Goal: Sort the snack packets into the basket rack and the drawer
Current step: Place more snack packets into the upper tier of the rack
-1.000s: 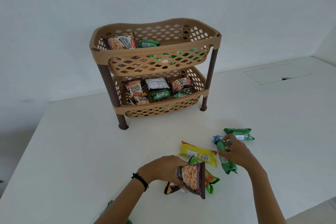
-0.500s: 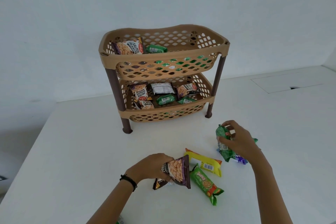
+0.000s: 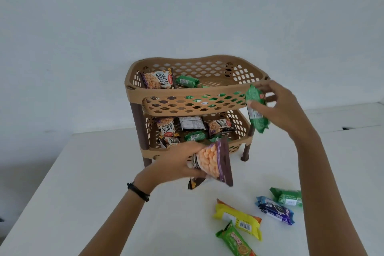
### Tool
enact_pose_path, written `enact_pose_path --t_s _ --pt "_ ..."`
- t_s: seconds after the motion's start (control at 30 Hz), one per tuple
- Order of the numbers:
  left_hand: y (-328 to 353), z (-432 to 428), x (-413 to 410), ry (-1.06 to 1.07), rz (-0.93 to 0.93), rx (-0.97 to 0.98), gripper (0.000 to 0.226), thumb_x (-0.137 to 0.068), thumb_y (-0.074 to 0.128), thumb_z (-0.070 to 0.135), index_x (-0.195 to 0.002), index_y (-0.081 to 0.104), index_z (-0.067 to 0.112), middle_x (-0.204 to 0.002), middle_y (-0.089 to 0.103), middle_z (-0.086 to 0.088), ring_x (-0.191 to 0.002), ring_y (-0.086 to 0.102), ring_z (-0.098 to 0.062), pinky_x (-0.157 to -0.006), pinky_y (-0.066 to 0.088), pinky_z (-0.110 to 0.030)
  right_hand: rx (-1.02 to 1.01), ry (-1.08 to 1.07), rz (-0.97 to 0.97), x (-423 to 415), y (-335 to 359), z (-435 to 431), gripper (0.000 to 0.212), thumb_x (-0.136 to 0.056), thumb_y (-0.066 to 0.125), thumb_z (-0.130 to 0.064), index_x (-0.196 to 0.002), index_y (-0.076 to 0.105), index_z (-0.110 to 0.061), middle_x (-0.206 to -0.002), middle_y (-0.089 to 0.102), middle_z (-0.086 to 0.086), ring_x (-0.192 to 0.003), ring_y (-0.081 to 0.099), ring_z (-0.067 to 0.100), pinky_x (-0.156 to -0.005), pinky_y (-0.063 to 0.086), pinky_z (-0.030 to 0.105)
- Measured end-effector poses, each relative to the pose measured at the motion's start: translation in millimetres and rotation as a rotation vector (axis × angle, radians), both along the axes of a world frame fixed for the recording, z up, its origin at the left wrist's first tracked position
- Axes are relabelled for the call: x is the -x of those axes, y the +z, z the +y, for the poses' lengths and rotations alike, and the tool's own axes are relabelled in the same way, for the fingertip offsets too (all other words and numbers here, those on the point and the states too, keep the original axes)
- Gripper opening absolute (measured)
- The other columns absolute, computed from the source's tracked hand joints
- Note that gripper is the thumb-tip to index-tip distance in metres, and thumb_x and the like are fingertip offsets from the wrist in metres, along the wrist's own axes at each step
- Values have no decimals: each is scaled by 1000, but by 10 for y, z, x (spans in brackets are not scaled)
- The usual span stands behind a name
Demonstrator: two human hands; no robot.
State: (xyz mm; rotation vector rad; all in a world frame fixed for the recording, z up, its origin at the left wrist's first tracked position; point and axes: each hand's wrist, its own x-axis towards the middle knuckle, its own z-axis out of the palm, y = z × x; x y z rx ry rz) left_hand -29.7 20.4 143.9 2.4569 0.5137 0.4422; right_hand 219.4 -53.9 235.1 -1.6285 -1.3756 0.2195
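A tan two-tier basket rack [image 3: 133,91] with brown legs stands on the white table. Both tiers hold peanut packets and green packets. My left hand [image 3: 176,162] grips a brown salted peanuts packet [image 3: 214,164] in front of the lower tier. My right hand [image 3: 278,106] holds a green snack packet [image 3: 256,110] upright at the right end of the upper tier's rim. On the table near me lie a yellow packet [image 3: 239,219], a green biscuit packet [image 3: 234,242], a blue biscuit packet [image 3: 275,210] and another green packet [image 3: 287,197].
The white table [image 3: 83,193] meets a plain wall behind the rack. At the far right, the table top has a recessed panel with a dark slot [image 3: 346,128]. No drawer shows in this view.
Both hands rose from the table toward the rack. The left carried the peanuts packet up to the lower tier; the right lifted the green packet to the upper tier's rim.
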Motion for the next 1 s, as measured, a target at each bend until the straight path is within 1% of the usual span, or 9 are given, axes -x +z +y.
enact_pose_path --t_s 0.07,0.23,0.33,0.4,0.5,0.63,0.77,0.9,1.0 --pt "309 22 -47 5 -76 -42 47 -74 75 35 -115 60 19 -105 57 24 -97 50 11 -87 37 -12 -68 5 38 -16 167 191 33 -79 69 -23 -106 54 -34 -92 57 -23 -79 57 -5 -56 46 11" --pt "921 47 -204 56 -202 -176 52 -75 74 38 -121 59 18 -118 65 6 -106 56 -5 -91 46 -26 -246 78 395 -181 464 742 25 -82 67 -16 -104 60 -25 -91 64 -12 -73 66 -1 -56 54 17" --pt "1218 109 -290 152 -310 -105 56 -71 69 46 -121 59 21 -118 67 9 -105 61 -3 -87 43 -12 -211 55 617 -391 524 1116 32 -83 67 -19 -113 60 -13 -100 68 5 -84 68 15 -68 59 32" --pt "1395 186 -322 222 -398 -72 56 -71 69 44 -121 59 21 -115 68 9 -99 63 -3 -83 42 -8 -140 8 661 -453 533 1297 39 -83 67 -19 -119 57 -8 -111 66 15 -90 66 25 -74 58 36" --pt "1530 337 -350 308 -485 52 39 -77 71 34 -112 63 19 -102 70 10 -90 68 -4 -76 53 -15 -72 -103 483 -378 362 1491 40 -83 67 -19 -120 55 -7 -117 62 15 -95 62 24 -76 57 34" --pt "1587 718 -484 437 -544 213 14 -77 74 30 -87 67 25 -81 72 9 -72 68 -1 -70 53 -19 -46 -121 26 -256 297 1590 41 -79 71 -22 -116 55 -12 -111 62 9 -90 56 16 -71 46 24" --pt "1616 1545 -1230 534 -390 175 35 -76 74 34 -99 67 8 -96 72 -10 -91 69 -26 -87 53 -42 160 -125 -308 -754 260 2134 48 -79 70 -20 -119 47 -9 -116 60 15 -96 59 26 -74 46 31" --pt "1434 1838 -1468 592 -220 108 42 -78 71 39 -106 63 9 -101 70 -8 -92 67 -25 -86 55 -39 193 -141 -298 -693 194 2156 52 -79 70 -16 -117 37 -5 -113 56 19 -83 53 24 -65 39 31" --pt "1257 1999 -1592 612 -40 78 52 -80 69 41 -113 58 3 -104 67 -12 -91 64 -27 -76 51 -34 223 -191 -256 -668 127 2121 55 -82 68 -14 -122 33 -1 -116 55 23 -84 55 28 -59 36 29"
